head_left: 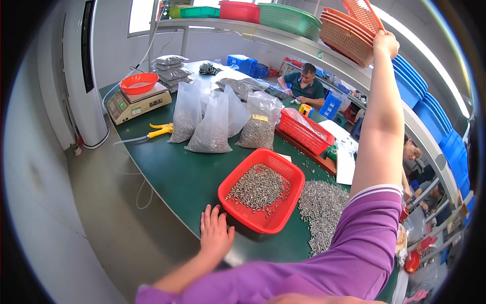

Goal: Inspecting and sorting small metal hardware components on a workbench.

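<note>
right grip (386, 44) clamped on orange basket (363, 15), left grip (216, 235) spread flat on green table (169, 175), beside red basket (295, 185)

Wall (38, 202): pale, far left
Floor (98, 187): grey, lower left
Worktable (157, 164): green-topped, centre
Overhead shelf (212, 24): pale, across the top
Window (140, 17): bright, upper left
Ceiling light (424, 47): white strip, upper right
</note>
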{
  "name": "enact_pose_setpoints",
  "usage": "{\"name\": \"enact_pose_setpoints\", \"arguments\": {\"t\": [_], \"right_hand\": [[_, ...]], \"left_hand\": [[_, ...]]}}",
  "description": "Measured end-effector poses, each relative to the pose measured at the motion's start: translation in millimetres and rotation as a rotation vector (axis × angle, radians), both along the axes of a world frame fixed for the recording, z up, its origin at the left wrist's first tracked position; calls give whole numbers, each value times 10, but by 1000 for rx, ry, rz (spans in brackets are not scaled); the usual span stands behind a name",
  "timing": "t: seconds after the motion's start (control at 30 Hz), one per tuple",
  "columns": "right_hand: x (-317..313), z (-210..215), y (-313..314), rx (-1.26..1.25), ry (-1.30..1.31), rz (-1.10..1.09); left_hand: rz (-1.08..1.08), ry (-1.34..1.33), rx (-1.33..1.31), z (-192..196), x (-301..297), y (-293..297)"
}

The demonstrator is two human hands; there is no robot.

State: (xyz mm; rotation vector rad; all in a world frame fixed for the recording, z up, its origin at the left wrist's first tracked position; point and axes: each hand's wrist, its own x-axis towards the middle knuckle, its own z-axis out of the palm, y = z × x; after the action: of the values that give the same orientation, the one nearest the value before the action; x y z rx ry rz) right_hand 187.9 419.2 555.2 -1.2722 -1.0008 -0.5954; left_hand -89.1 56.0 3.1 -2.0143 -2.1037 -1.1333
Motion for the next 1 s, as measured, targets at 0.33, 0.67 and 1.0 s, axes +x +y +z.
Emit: {"name": "enact_pose_setpoints", "arguments": {"t": [0.33, 0.67, 1.0], "right_hand": [[319, -92, 92, 866, 255, 775], [686, -584, -949, 448, -334, 1180], [-501, -2446, -3245, -100, -1082, 1270]], "left_hand": [[0, -27, 30, -11, -26, -11], [13, 1, 25, -54, -5, 43], [-52, -49, -2, -141, -60, 240]]}}
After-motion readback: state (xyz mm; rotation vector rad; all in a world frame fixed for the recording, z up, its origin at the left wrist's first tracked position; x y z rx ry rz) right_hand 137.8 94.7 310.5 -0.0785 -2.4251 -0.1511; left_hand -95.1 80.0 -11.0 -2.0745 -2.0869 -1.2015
